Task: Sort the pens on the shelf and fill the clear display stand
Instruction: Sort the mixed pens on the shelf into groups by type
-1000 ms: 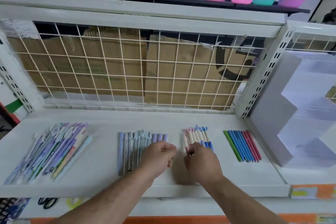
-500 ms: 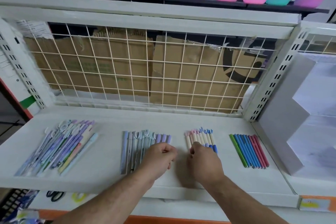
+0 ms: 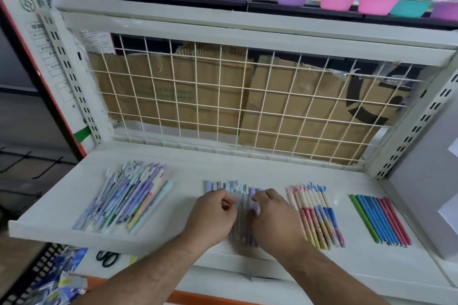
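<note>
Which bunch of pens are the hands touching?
The pastel purple-and-blue bunch of pens, second from the left: the left hand and right hand both rest on it. The other three bunches lie untouched.

4 pen piles (image 3: 124,195) in row, L-R, on shelf (image 3: 188,168).

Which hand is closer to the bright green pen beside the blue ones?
The right hand. Only the pink-and-blue pen bunch lies between it and the green pen. The left hand is farther left, beyond the right hand.
</note>
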{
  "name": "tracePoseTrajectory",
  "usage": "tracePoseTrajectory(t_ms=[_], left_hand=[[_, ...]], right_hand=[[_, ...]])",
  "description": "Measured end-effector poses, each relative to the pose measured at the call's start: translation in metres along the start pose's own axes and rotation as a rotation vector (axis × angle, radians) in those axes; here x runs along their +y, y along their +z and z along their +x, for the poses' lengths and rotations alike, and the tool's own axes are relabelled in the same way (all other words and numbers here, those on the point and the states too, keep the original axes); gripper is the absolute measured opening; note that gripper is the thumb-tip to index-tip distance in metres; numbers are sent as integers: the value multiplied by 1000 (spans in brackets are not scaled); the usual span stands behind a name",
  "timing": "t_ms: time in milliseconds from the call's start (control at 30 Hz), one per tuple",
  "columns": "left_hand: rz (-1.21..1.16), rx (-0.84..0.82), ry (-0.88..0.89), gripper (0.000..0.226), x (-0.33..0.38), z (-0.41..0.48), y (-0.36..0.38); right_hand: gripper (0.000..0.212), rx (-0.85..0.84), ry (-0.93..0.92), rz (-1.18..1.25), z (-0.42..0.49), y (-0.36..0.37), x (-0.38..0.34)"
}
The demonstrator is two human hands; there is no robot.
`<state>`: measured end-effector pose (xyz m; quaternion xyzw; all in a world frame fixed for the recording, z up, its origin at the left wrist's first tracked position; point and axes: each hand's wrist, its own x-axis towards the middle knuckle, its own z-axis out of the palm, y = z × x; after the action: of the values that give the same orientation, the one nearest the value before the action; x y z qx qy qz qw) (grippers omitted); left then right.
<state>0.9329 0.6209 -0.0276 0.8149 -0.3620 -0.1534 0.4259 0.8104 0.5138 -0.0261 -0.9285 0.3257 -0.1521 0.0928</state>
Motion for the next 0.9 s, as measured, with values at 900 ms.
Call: tracePoseTrajectory(t_ms=[900], left_hand=[[842, -32, -66, 33, -99, 29, -114]], right_hand=[[23, 93, -18, 104, 22, 43, -114]])
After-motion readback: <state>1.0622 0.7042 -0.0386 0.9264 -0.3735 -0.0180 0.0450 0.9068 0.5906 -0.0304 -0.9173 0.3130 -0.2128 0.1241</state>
